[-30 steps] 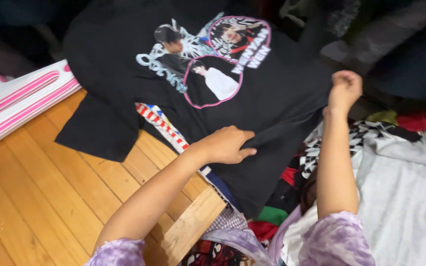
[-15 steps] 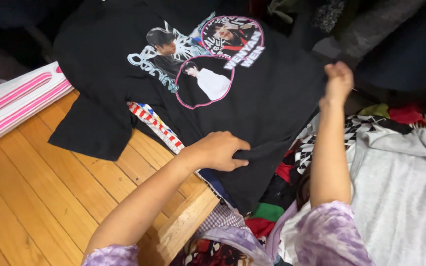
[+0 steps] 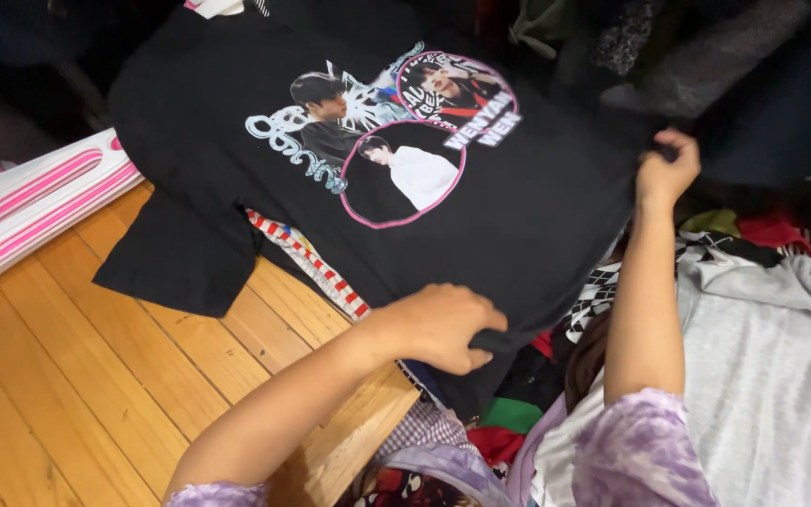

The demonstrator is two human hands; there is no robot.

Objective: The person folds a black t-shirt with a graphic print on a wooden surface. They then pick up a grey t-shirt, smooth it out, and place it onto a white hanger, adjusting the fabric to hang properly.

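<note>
A black t-shirt [image 3: 237,122] with a round pink-edged printed picture lies spread over the wooden floor and a pile of clothes. My left hand [image 3: 443,324] grips its hem at the near middle. My right hand [image 3: 665,169] pinches the same hem further right, at the shirt's far corner, with the arm stretched out. The hem runs taut between both hands. A red-and-white striped cloth [image 3: 307,258] pokes out from under the shirt, close to my left forearm.
Pink and white plastic hangers [image 3: 30,202] lie on the wooden floor [image 3: 96,376] at the left. A grey garment [image 3: 772,366] and mixed coloured and checkered clothes [image 3: 603,300] are heaped at the right. Dark clothes fill the top right.
Both hands kept their grip on the hem and drew it flatter; my right hand shifted slightly up and right, spreading the shirt wider. The view tilted a little.
</note>
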